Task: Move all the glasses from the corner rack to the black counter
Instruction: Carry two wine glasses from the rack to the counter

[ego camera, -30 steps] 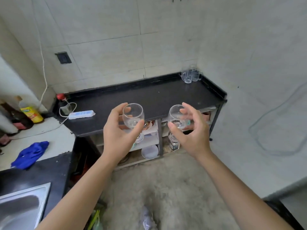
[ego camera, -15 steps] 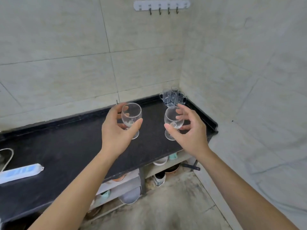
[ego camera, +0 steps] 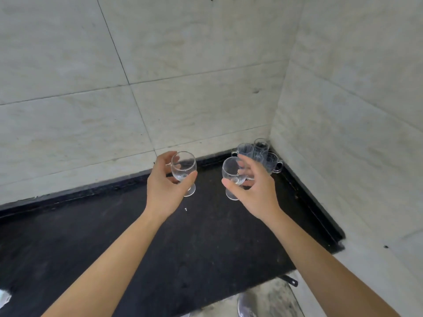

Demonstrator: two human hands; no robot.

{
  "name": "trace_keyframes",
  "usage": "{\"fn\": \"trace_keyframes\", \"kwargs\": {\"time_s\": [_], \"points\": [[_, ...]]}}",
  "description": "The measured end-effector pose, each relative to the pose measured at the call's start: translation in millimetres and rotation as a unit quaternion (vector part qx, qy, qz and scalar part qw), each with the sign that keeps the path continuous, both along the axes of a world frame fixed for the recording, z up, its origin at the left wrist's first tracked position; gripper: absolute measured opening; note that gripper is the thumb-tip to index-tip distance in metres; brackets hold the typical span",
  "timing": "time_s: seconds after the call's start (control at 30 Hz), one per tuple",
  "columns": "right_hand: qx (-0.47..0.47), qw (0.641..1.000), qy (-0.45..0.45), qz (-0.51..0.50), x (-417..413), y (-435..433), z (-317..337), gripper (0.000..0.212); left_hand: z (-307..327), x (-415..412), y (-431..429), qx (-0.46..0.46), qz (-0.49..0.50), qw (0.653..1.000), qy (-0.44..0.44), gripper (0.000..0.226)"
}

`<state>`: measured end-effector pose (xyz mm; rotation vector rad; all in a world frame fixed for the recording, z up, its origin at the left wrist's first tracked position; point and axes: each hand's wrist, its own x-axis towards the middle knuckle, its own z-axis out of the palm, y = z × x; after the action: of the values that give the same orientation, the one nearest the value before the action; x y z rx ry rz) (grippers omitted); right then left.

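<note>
My left hand [ego camera: 163,191] grips a clear stemmed glass [ego camera: 183,167] by its bowl, upright over the black counter [ego camera: 137,243]. My right hand [ego camera: 255,191] grips a second clear stemmed glass [ego camera: 230,173] the same way, a little to the right. Both glasses are held above the counter's back part; whether their feet touch it I cannot tell. A cluster of clear handled glass mugs [ego camera: 263,156] stands in the counter's far right corner, just behind my right hand. The corner rack is out of view.
Tiled walls meet at the corner behind the mugs. The counter has a raised black lip along the back and right side [ego camera: 313,202]. A white object [ego camera: 3,298] pokes in at the lower left. Floor and a shoe [ego camera: 246,305] show below the counter's front edge.
I have stepped closer to the counter, and both hands with their glasses now sit further over it, nearer the corner mugs. The shelves under the counter have left the view.
</note>
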<state>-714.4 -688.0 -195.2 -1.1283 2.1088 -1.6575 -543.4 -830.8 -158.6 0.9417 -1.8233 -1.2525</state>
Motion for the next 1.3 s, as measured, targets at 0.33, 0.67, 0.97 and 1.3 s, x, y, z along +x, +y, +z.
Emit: {"fn": "trace_keyframes", "kwargs": {"time_s": [0.33, 0.67, 0.97, 1.3], "points": [[0.114, 0.992, -0.042, 0.037, -142.0, -121.5, -76.8, 0.063, -88.3, -131.4, -98.0, 0.063, 0.042, 0.993, -0.094, 0.053], [0.218, 0.974, -0.066, 0.018, -180.9, -199.4, -193.1, 0.076, -202.9, -199.6, -165.4, 0.112, 0.007, 0.983, -0.143, 0.054], [0.248, 0.967, -0.05, 0.026, -195.4, -227.8, -219.2, 0.078, -232.8, -225.6, -186.3, 0.111, -0.038, 0.979, -0.166, 0.054], [0.281, 0.959, -0.017, 0.038, -184.0, -217.2, -189.9, 0.094, -221.1, -212.0, -185.1, 0.069, -0.079, 0.969, -0.225, 0.097]]}}
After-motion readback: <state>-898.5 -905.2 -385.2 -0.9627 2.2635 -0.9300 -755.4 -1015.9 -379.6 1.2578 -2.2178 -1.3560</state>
